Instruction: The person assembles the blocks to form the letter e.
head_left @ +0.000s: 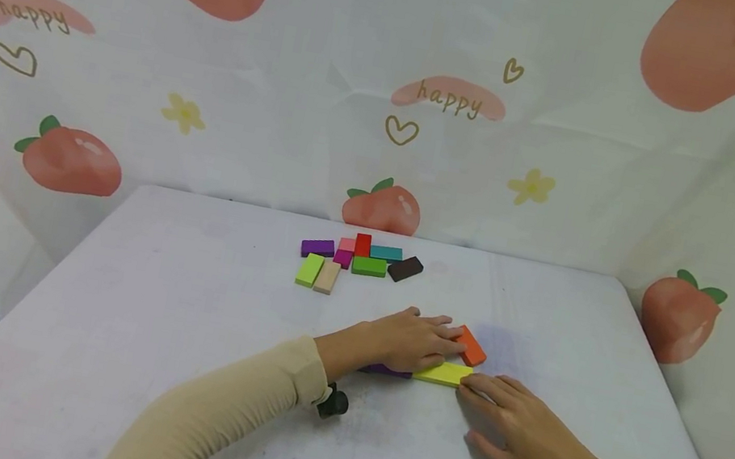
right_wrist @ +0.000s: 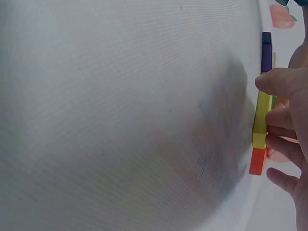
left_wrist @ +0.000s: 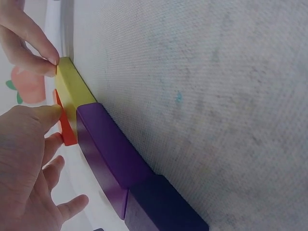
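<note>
A yellow block (head_left: 443, 372) lies end to end with a purple block (left_wrist: 113, 144), and a dark navy block (left_wrist: 163, 204) follows it in the left wrist view. Just behind the yellow block's right end, an orange block (head_left: 471, 346) sits at a slant. My left hand (head_left: 408, 341) hovers over the row and partly covers the purple block, its fingertips touching the orange block's left side. Beside the yellow block's right end is my right hand (head_left: 520, 429), whose extended fingertips touch that end. Its thumb (right_wrist: 276, 82) stays apart from the fingers.
Farther back is a loose group of blocks, among them a green block (head_left: 369, 267), a dark brown block (head_left: 405, 269), a lime block (head_left: 309, 270) and a beige block (head_left: 326, 277). A patterned cloth (head_left: 304, 87) rises behind the white tabletop (head_left: 179, 295).
</note>
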`<state>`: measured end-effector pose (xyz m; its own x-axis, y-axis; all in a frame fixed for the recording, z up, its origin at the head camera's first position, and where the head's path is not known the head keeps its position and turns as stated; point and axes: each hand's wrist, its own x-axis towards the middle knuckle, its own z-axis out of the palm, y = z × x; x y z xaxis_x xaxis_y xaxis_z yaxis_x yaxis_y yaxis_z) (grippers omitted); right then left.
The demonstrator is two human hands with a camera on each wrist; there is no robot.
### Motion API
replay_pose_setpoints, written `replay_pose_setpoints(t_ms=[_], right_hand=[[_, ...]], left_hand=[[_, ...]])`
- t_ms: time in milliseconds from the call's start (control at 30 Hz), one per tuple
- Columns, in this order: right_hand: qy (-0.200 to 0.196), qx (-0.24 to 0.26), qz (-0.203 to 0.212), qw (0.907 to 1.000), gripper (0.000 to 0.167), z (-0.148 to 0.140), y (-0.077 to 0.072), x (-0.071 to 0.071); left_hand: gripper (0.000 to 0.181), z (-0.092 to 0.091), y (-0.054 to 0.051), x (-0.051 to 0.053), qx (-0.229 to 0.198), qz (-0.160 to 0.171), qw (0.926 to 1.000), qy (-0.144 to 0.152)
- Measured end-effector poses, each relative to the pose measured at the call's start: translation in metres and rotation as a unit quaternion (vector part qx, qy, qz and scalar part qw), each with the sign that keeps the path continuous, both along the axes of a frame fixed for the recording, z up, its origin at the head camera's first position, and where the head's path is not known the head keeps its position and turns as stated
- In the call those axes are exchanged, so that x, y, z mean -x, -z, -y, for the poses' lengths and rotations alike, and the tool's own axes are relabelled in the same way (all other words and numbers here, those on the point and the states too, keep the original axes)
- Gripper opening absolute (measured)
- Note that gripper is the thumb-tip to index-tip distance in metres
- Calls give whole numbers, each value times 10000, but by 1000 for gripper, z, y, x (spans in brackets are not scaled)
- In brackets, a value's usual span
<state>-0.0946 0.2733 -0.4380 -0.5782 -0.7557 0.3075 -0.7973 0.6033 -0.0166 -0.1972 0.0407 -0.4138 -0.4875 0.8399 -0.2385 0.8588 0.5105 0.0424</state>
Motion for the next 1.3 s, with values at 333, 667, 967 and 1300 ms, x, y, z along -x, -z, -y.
replay_pose_setpoints(t_ms=[333, 667, 967, 1300], right_hand=[[-4, 16, -22, 10000, 50, 0, -1, 1], [-53, 74, -77, 9999, 50, 1, -1, 2], [-103, 119, -77, 9998, 48, 1, 0, 4], [80, 229, 9, 9997, 46, -2, -6, 7]], left_hand=[[48, -1, 3, 1, -52, -19, 10000, 39], [48, 0, 2, 1, -40, -28, 10000, 32], [48, 1, 3, 3, -140, 27, 9999, 78], [49, 0, 2, 2, -114, 75, 9999, 66]])
